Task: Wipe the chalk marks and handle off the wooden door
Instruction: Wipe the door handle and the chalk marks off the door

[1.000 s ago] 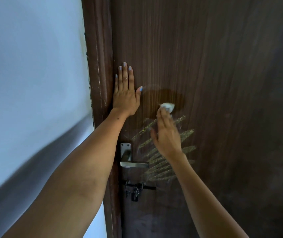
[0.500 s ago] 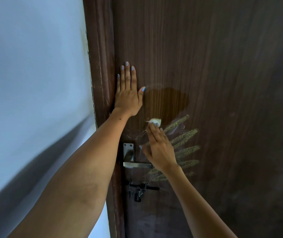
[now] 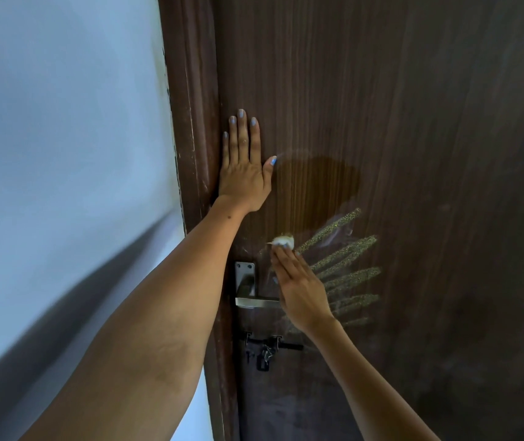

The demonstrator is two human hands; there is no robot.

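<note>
The dark wooden door [image 3: 397,122] fills the right of the view. Several slanted yellowish chalk marks [image 3: 346,259] run across it right of the handle. Above them shows a darker damp wiped patch [image 3: 315,192]. My right hand [image 3: 299,288] presses a small white wad of cloth [image 3: 283,241] against the door at the left end of the marks. It covers part of the metal lever handle [image 3: 248,294]. My left hand [image 3: 244,163] lies flat on the door near its left edge, fingers up, holding nothing.
The brown door frame [image 3: 187,122] runs along the door's left edge, with a pale blue wall [image 3: 63,138] beyond it. A black bolt latch with a padlock [image 3: 267,348] sits below the handle.
My right hand with the cloth has slid down and left across the door, from the damp patch to just above the handle. The left hand has stayed in place.
</note>
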